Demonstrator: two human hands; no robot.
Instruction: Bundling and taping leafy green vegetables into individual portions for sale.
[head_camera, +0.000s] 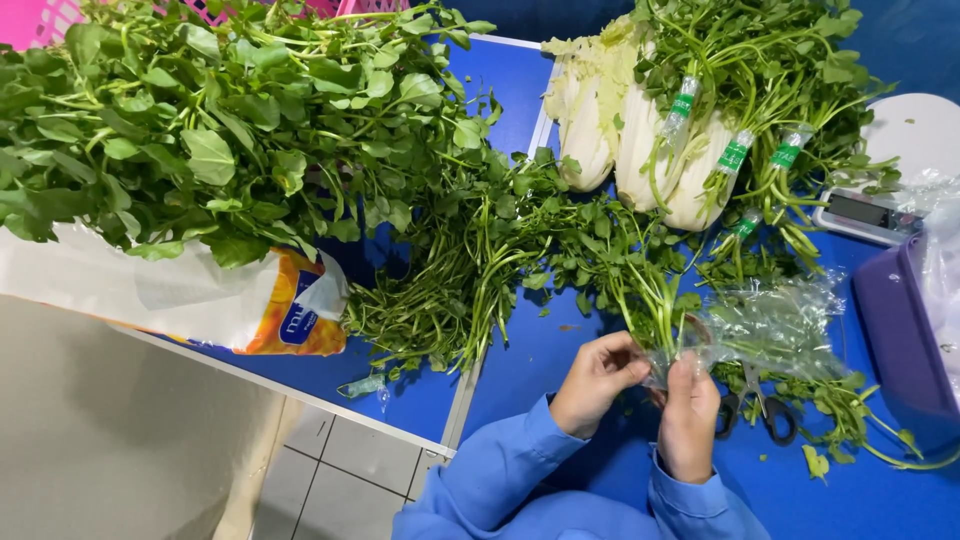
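Both forearms in blue sleeves, reaching forward from bottom edge. Left hand fingers curled, thumb pressed against fingertips, pinching. Right hand back up, fingers bent downward, closed in grip. Hands near, not touching.

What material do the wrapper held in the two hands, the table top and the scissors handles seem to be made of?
Wrapper: thin clear plastic film, glossy and crinkled, held by the left hand and right hand around green stems.
Table top: smooth blue surface, probably laminate or painted board, with a pale metal-looking edge.
Scissors handles: black, likely plastic; the blades are mostly hidden.
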